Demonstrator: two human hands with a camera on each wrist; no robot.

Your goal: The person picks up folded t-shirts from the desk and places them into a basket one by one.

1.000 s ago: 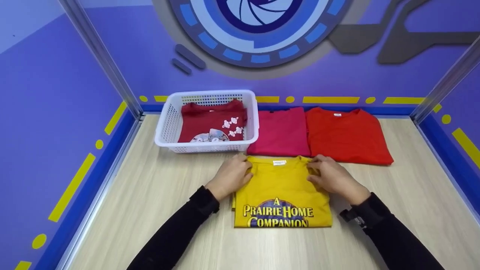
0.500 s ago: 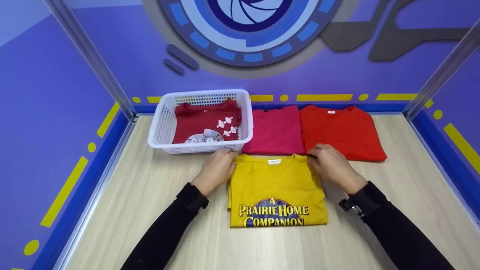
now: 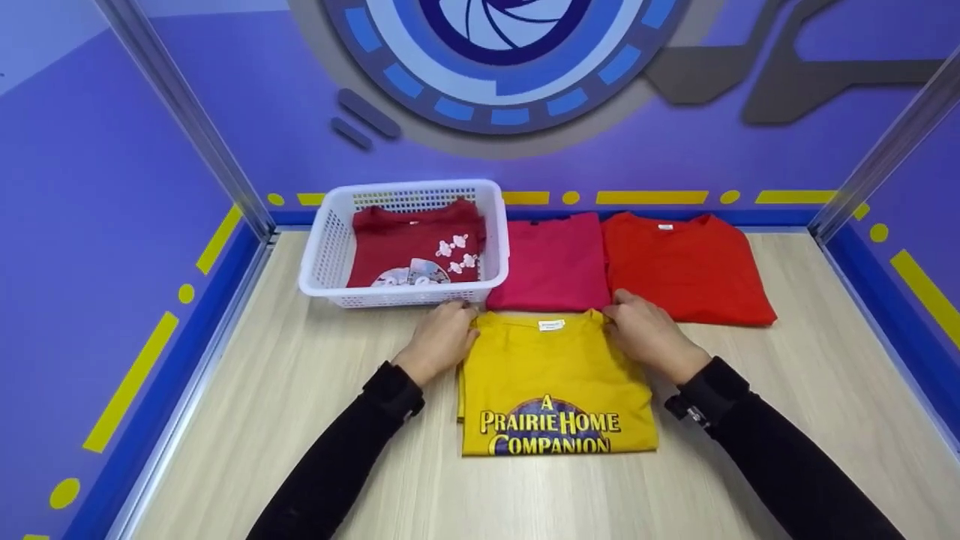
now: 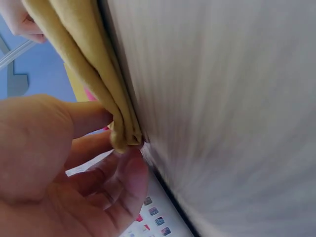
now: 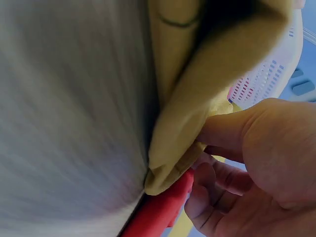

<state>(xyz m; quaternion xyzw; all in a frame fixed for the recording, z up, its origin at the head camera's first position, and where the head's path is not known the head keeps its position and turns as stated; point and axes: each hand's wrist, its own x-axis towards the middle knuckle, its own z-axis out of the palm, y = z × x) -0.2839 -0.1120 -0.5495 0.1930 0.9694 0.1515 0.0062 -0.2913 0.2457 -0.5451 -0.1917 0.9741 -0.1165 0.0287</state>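
Around me, purple-blue walls (image 3: 570, 169) close off the far side and both flanks, with yellow dashes and dots printed along their lower edges and a big round emblem (image 3: 510, 116) on the far one. Between them spreads the pale wood-grain table (image 3: 555, 495). My black sleeves (image 3: 322, 465) reach forward over it from the near edge.

Toward the far left stands a white plastic basket (image 3: 405, 298) with perforated sides. Nearest me, in the middle of the table, lies the folded yellow shirt (image 3: 555, 367), its neckline pointing away from me. Beyond it to the right is a folded red shirt (image 3: 686, 274); a folded pink shirt (image 3: 551, 266) sits between that and the basket. Inside the basket lies a dark red shirt (image 3: 412, 240) with pale printed shapes.

My left hand (image 3: 439, 337) pinches the yellow shirt's far left corner, thumb over the stacked layers, near the basket's front wall. My right hand (image 3: 649, 334) pinches the far right corner between thumb and fingers, close to the red shirt. A black strap (image 3: 394, 390) circles each wrist. Outlined lettering (image 3: 551, 433) reading "A Prairie Home Companion" runs down to the shirt's near fold, and a small white label (image 3: 551, 325) shows at its neck.
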